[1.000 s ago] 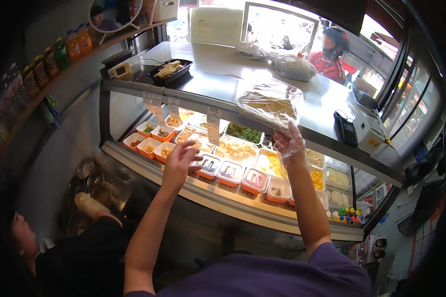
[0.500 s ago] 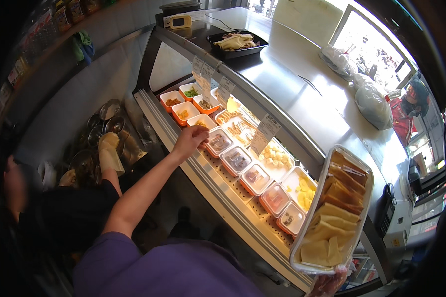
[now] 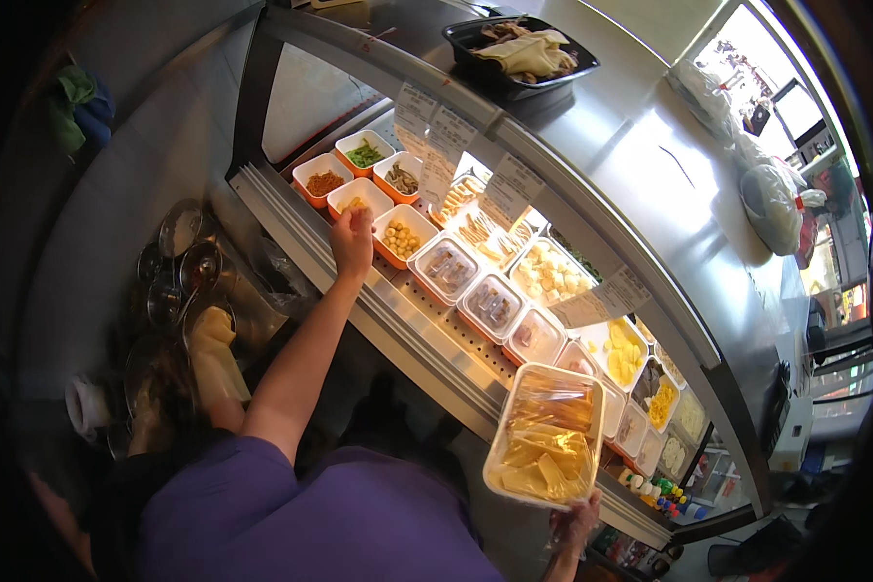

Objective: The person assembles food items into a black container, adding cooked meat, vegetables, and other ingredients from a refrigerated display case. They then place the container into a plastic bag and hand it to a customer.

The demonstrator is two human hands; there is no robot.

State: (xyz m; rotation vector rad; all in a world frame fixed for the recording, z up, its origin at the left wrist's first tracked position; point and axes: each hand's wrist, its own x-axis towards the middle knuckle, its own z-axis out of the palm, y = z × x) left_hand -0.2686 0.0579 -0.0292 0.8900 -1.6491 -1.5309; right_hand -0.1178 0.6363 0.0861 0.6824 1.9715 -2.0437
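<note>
My left hand (image 3: 352, 241) reaches into the display case with its fingers curled at the near rim of an orange-and-white tub (image 3: 361, 198) of yellow pieces. Whether anything is between the fingertips is hidden. Beside it stands a similar tub of small round yellow balls (image 3: 404, 236). In a clear plastic glove, my right hand (image 3: 574, 524) grips the lower edge of a white tray (image 3: 496, 448). The tray is tilted and holds folded pale tan sheets (image 3: 545, 456) and darker brown-orange sheets (image 3: 550, 401). A shiny clear film seems to lie over them.
Lidded tubs (image 3: 443, 269) line the case's near side. Paper labels (image 3: 512, 190) hang from its frame. A black tray of food (image 3: 522, 50) and white plastic bags (image 3: 771, 206) sit on the steel counter. At left, a co-worker's gloved arm (image 3: 213, 354) is over metal bowls (image 3: 201, 264).
The view has shifted. My left hand has moved from beside the ball tub to the tub of yellow pieces. The tray in my right hand has come lower and closer to me.
</note>
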